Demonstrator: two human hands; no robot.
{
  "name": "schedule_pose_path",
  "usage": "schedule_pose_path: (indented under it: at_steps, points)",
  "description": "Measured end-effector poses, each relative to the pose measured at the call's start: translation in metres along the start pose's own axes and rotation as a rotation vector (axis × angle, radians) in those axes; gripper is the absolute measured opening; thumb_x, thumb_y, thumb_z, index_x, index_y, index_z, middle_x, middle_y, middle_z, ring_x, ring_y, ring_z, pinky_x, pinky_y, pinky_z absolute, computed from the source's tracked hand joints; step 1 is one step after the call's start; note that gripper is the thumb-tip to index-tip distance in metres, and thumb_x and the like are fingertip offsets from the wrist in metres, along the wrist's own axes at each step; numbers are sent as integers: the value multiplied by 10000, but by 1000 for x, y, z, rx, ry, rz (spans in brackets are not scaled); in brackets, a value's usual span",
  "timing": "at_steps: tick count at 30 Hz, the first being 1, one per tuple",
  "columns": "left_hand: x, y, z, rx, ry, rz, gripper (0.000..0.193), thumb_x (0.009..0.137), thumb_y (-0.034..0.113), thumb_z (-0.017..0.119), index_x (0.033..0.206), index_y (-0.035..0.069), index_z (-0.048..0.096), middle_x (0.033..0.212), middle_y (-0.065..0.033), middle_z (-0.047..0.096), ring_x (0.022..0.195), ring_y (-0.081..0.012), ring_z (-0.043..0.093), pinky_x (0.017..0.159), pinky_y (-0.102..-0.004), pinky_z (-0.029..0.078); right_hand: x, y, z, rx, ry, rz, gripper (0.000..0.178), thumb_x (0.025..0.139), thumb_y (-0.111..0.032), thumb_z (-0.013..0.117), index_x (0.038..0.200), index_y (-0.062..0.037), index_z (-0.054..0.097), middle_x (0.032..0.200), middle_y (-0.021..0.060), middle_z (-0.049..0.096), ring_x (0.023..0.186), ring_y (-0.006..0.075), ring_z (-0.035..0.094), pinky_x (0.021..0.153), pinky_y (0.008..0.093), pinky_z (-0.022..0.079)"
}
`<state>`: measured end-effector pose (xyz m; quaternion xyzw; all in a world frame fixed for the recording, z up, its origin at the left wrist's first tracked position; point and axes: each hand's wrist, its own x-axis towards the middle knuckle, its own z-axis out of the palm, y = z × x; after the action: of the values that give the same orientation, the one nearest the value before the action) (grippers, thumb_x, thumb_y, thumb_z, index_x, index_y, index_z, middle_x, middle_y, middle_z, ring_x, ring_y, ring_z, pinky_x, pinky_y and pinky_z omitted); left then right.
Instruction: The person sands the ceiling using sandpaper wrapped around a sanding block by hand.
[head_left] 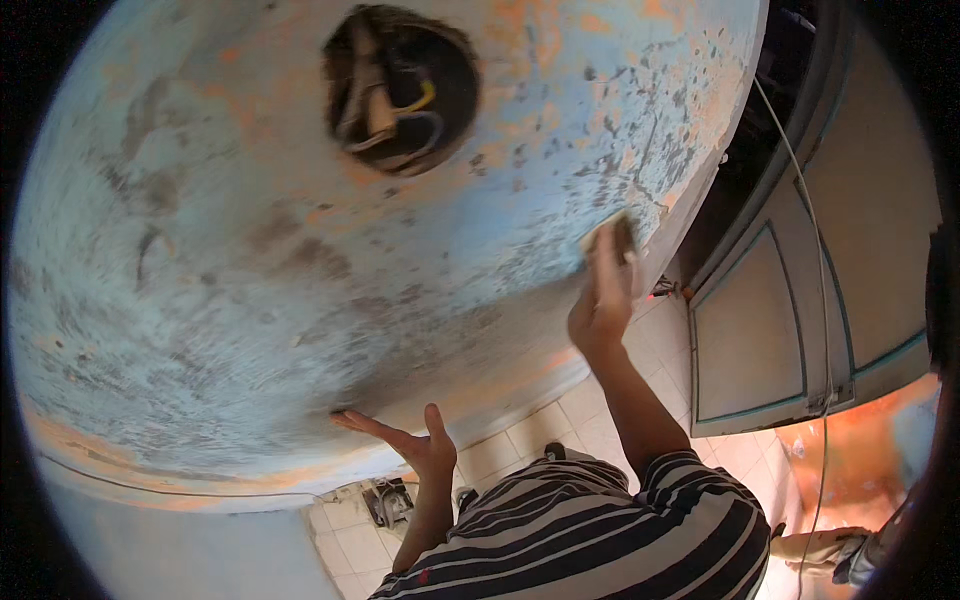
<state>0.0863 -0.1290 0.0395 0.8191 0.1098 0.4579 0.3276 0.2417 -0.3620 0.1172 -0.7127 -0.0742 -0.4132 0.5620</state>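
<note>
A wall (430, 235) with patchy blue, grey and orange paint fills the upper and left part of the view. My right hand (604, 295) is closed round what looks like a folded piece of sandpaper (624, 236), pale on one edge and brown on the other. It is held against the wall near its right edge, slightly blurred. Lower and to the left, my left hand (415, 440) is open, fingers stretched toward the wall and thumb apart. Its fingertips appear to touch the surface, and I see nothing in it.
Above my hands, a round hole (400, 90) in the wall holds loose wires. A panelled door (760, 320) stands to the right, with a cable (822, 270) hanging across it. On the tiled floor (490, 455) lies a dark object (388, 500). Another person's foot (815, 548) shows at lower right.
</note>
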Motion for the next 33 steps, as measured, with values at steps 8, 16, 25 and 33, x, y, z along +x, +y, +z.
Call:
schedule_pose_path:
  at_steps: [8, 16, 25, 33]
  points:
    - [-6, -19, 43, 208, 38, 1, 1176, 906, 621, 628, 1581, 88, -173, 1580, -288, -305, 1469, -500, -237, 1128, -713, -49, 23, 15, -11, -181, -156, -197, 439, 1019, -10, 420, 1437, 124, 422, 1490, 366, 394, 1397, 395, 439, 1136, 395, 350]
    - [-2, -10, 36, 230, 47, -93, 1129, 933, 556, 623, 1577, 119, -195, 1600, -268, -277, 1487, -477, -211, 1153, -689, -35, -5, 19, 1, 1, -350, -578, 391, 1006, -7, 428, 1377, 58, 535, 1449, 345, 460, 1355, 474, 459, 1127, 496, 365]
    - [58, -49, -55, 176, 265, 96, 1028, 943, 383, 655, 1582, -12, -46, 1651, -273, -61, 1530, -431, -65, 1217, -555, 14, -88, -47, 64, 154, -449, -585, 385, 956, -35, 484, 1317, 50, 589, 1336, 243, 595, 1302, 453, 489, 1089, 541, 354]
    - [75, -128, -172, 414, 116, 77, 925, 893, 373, 737, 1573, 17, 220, 1626, -334, 56, 1500, -532, 24, 1171, -646, 88, -134, -134, 153, 219, 6, -390, 345, 1030, -172, 472, 1320, -54, 616, 1356, 191, 608, 1385, 448, 426, 1183, 570, 198]
